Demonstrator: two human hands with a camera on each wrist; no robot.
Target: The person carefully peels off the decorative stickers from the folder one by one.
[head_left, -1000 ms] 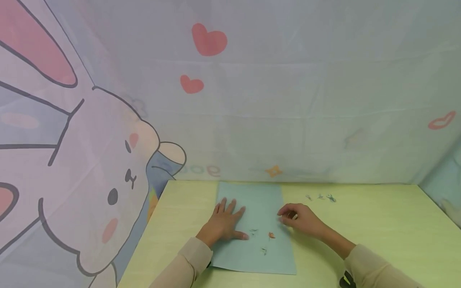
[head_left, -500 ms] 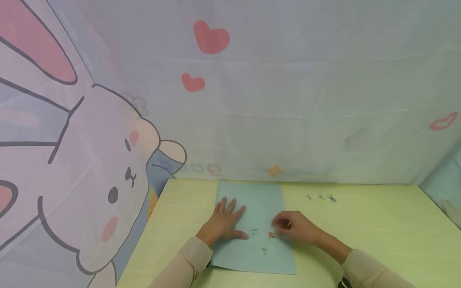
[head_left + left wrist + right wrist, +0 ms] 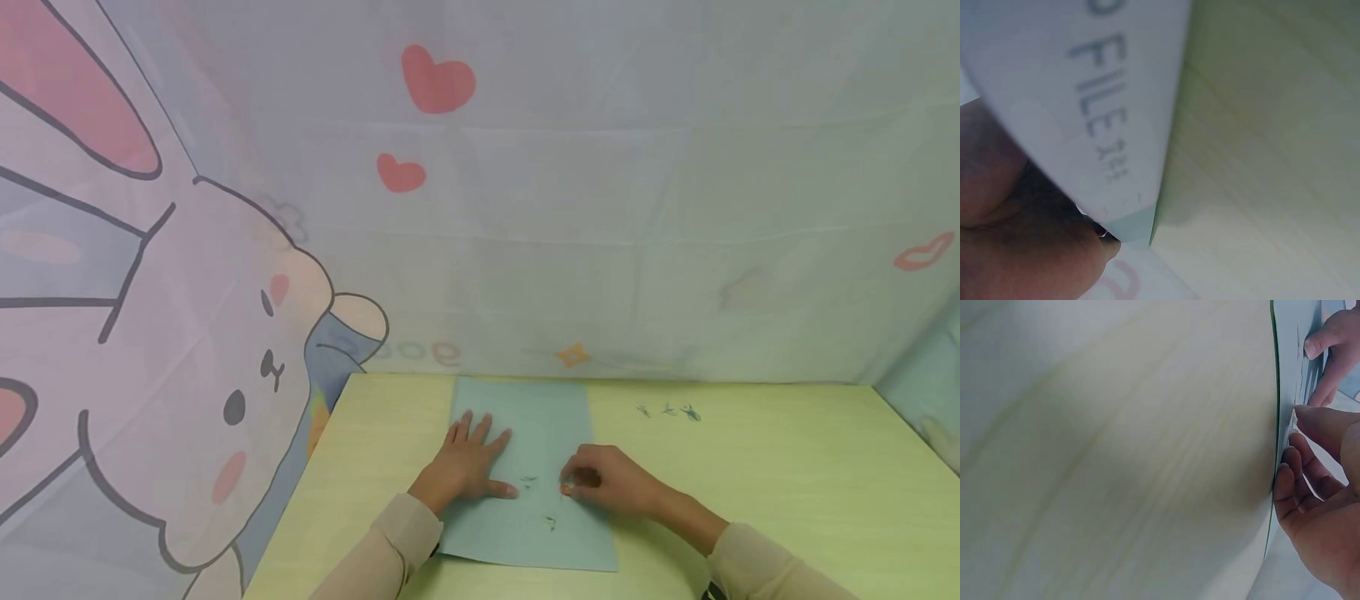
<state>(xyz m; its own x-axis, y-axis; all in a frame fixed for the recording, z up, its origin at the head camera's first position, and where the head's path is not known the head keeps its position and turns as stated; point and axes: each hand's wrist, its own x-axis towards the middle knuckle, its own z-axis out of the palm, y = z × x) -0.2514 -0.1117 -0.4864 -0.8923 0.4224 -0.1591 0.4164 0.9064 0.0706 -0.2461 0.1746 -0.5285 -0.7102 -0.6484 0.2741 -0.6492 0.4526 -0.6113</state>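
A light-blue sheet or folder [image 3: 525,421] lies on the table. My left hand [image 3: 459,467] rests flat on its left side with the fingers spread. On its right side, the thumb and forefinger of my right hand [image 3: 618,483] pinch a small orange piece [image 3: 566,491], which the fingertips partly cover. A small dark greenish piece [image 3: 528,479] lies by the left thumb, and a similar piece [image 3: 551,522] lies nearer the front edge. All are too small to tell their kind. In the left wrist view, the pale surface [image 3: 1100,81] carries the printed word FILE.
Several small bluish pieces [image 3: 690,412] lie on the yellowish table [image 3: 787,483] at the back right. Behind the table hangs a pale cloth [image 3: 562,208] printed with hearts and a rabbit. The sheet's front edge lifts slightly off the table at the left.
My right hand has moved left and toward me, from the sheet's right edge to the orange piece, and its fingertips have come onto that piece. My left hand has stayed put.
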